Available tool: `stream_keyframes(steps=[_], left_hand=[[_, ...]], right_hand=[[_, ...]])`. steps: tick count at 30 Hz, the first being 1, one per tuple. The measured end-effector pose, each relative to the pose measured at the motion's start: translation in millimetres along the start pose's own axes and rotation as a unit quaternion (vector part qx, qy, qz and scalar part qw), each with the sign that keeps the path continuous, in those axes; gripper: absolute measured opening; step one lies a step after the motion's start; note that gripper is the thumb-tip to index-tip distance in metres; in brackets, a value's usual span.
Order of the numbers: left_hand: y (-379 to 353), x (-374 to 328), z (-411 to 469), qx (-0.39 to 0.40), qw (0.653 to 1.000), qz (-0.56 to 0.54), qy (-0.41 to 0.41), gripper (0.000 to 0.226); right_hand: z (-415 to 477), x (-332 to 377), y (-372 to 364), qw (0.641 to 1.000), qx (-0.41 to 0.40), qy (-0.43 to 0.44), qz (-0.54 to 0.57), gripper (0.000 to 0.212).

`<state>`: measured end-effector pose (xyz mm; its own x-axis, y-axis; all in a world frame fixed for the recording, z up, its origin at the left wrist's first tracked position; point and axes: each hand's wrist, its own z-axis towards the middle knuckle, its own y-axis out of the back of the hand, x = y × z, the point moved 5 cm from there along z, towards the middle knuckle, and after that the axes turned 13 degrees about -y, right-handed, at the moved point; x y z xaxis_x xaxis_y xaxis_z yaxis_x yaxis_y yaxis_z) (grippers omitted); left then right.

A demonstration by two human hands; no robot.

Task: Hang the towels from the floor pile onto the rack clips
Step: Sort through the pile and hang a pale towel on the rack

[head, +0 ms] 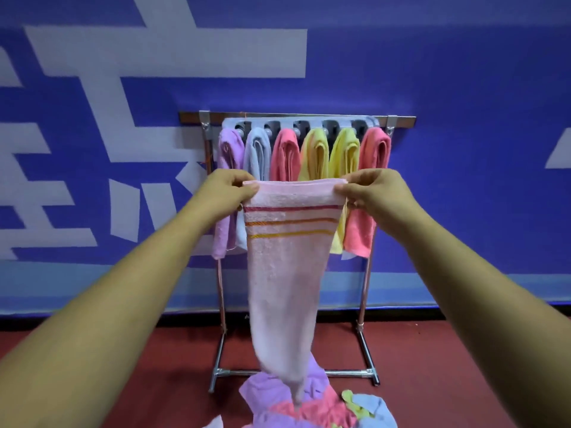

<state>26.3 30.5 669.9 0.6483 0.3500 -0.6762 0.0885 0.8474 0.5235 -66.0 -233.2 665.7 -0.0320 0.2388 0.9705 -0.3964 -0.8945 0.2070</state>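
Note:
A pale pink towel (284, 273) with red and orange stripes hangs stretched between my hands in front of the rack. My left hand (228, 193) pinches its top left corner and my right hand (370, 193) pinches its top right corner. Its lower end trails down onto the floor pile (312, 406) of purple, pink, blue and green towels. Behind it the metal rack (364, 288) carries a grey clip bar (372, 122). Several towels hang from the clips: purple (228, 149), light blue (258, 152), pink (285, 156), two yellow (344, 156) and coral (375, 152).
A blue wall with large white lettering (154, 57) stands right behind the rack. The floor (448, 366) is dark red. The rack's foot bar (349, 372) lies just behind the pile.

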Motion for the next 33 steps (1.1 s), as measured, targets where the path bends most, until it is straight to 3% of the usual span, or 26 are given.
stream_keyframes(steps=[5,9,15,17,20,25,28,33], left_hand=[[9,-26,2,-0.004,0.993,0.097,-0.072,0.014],[15,-32,6,0.03,0.99,0.107,-0.092,0.018],[22,-43,8,0.025,0.989,0.096,-0.111,0.016],[23,-43,9,0.038,0.994,0.041,-0.098,0.006],[20,-55,1,0.09,0.99,-0.064,-0.083,0.018],[6,-84,-15,0.257,0.956,-0.119,-0.074,0.035],[0,-97,-20,0.299,0.945,-0.066,-0.112,0.029],[1,-112,-18,0.247,0.94,0.113,-0.206,0.015]], right_hand=[[-4,19,7,0.992,-0.056,0.066,-0.096,0.016],[-4,28,12,0.987,-0.056,0.095,-0.115,0.007],[-4,33,6,0.995,0.042,0.073,-0.048,0.009],[-3,33,7,0.995,0.053,0.065,-0.045,0.009],[-1,34,13,0.998,0.035,0.046,-0.021,0.01],[5,27,17,0.999,-0.001,0.018,-0.043,0.007],[10,22,19,0.999,-0.02,0.006,-0.031,0.003],[14,15,19,1.0,-0.015,-0.008,-0.019,0.004]])
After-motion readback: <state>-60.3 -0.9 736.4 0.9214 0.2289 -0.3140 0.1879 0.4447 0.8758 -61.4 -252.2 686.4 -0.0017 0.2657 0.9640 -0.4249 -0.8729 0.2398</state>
